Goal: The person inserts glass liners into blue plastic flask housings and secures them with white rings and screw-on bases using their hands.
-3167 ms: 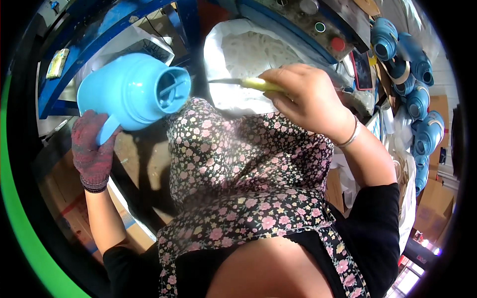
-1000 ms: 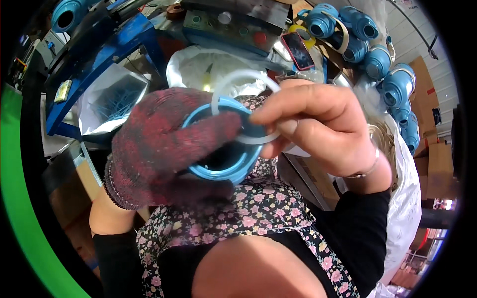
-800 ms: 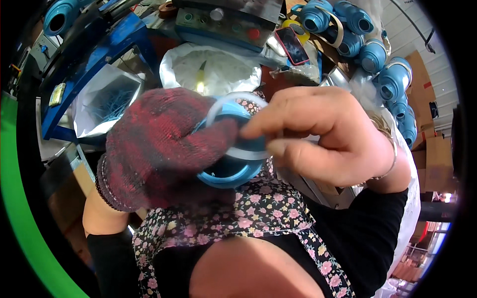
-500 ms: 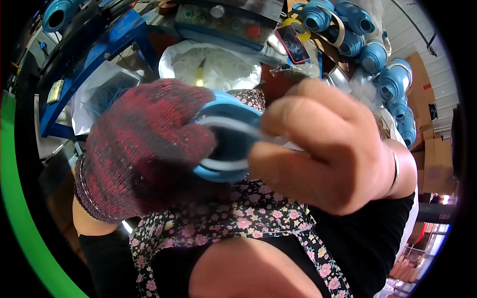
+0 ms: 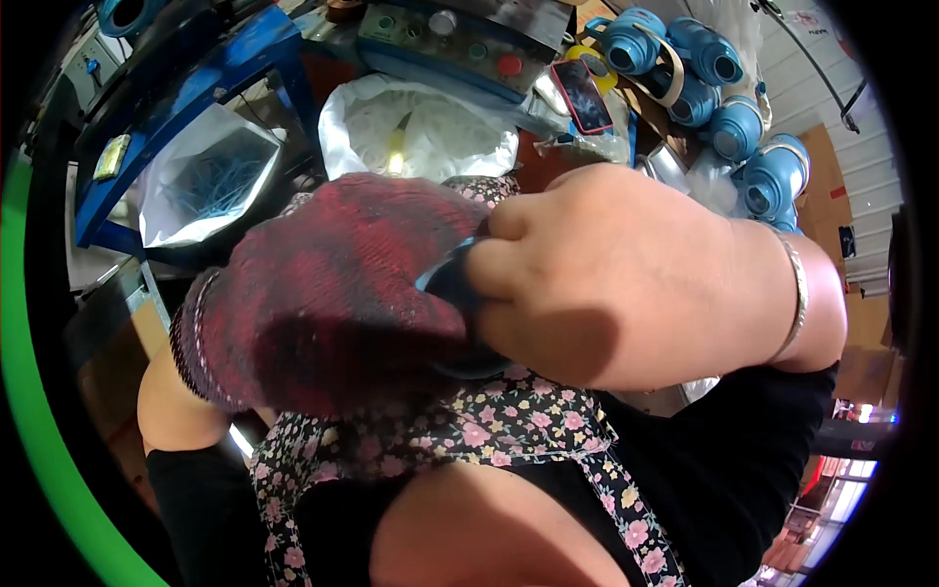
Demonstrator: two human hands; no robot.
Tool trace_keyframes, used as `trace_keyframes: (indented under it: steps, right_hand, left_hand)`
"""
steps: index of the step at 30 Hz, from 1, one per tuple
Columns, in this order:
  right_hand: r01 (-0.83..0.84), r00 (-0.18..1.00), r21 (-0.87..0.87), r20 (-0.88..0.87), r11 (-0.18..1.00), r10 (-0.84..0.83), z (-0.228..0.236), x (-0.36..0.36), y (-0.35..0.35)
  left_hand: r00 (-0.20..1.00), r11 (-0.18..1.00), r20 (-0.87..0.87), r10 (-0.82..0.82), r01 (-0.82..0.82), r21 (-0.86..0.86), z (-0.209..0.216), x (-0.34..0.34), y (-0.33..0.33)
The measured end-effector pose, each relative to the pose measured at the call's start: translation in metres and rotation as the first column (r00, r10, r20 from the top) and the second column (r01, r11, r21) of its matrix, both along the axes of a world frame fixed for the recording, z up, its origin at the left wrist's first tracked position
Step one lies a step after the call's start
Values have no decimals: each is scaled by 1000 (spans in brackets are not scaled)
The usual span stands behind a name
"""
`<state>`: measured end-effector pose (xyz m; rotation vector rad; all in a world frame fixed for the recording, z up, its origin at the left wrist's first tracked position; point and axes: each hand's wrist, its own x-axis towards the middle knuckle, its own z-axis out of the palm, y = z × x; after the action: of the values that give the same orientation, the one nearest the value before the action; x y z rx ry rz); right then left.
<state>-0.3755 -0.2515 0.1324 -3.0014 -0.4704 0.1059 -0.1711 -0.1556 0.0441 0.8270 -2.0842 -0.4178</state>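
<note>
Hugging the blue jug point(image 5: 454, 284) mid-frame, the gloved left hand point(image 5: 342, 289) grips its side. The right hand point(image 5: 606, 279) curls over it, its hold hidden. The jug looks light, hard, maybe slippery: squeeze its sides.

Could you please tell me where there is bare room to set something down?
Only a narrow strip of blue frame beyond the yellowish packet, and perhaps the reddish patch between the white bag holding the knife, smartphone and right hand. Blue jug shells crowd the upper right.
</note>
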Motion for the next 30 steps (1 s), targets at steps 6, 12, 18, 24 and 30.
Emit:
trace_keyframes:
  steps: [6,12,18,24,30]
  right_hand:
    - [4,978,-122,-205,992,-29,43,14,7]
    - [-80,996,-176,-46,981,73,35,25,16]
    - [9,992,66,-129,998,0,60,43,-6]
    - [255,725,491,472,833,-500,-3,50,-61]
    - [166,312,984,11,66,-950,-98,-4,-92]
  left_hand:
    - [981,984,84,-176,174,39,60,16,5]
    - [961,970,135,-239,232,69,70,17,6]
    - [917,921,188,-351,301,249,85,53,-14]
    - [799,824,-219,559,-508,251,57,185,-47]
    - [35,105,245,969,-954,-281,66,339,-84]
